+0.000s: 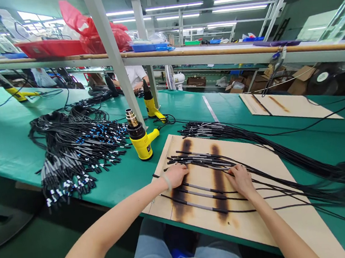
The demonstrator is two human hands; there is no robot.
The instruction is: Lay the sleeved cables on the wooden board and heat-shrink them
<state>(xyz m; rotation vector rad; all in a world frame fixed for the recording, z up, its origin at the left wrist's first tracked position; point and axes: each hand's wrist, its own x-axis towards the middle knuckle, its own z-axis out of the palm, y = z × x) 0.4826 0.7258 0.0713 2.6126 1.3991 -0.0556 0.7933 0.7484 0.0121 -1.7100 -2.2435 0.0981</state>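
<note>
Black cables [205,158] lay across a pale board [247,223] on a green table [188,98]; the board's middle served as the clock's centre, with twelve straight ahead of the person. Well apart toward ten o'clock, a yellow heat gun [19,95] lay near the table's far left. Nearer, between nine and ten, spread a heap of dark cables [78,143] with grey sleeves and white and blue tips. At ten o'clock, just beside the board, a second heat gun [142,144] stood nozzle up; behind it, toward eleven, stood a third heat gun [150,104], also nozzle up.

On the board, between nine and ten, the left hand [177,175] bent its fingers narrowly over the cable ends; whether they gripped could not be told. Two dark brown bands [219,179] crossed the board beneath the cables, several of which lay spaced apart toward six o'clock. Just toward one o'clock from the middle, the right hand [241,179] pinched a cable between thumb and forefinger. At twelve lay a long cable bundle [241,134], trailing off to three o'clock. Beyond it, at one o'clock, lay another pale board [300,109].
</note>
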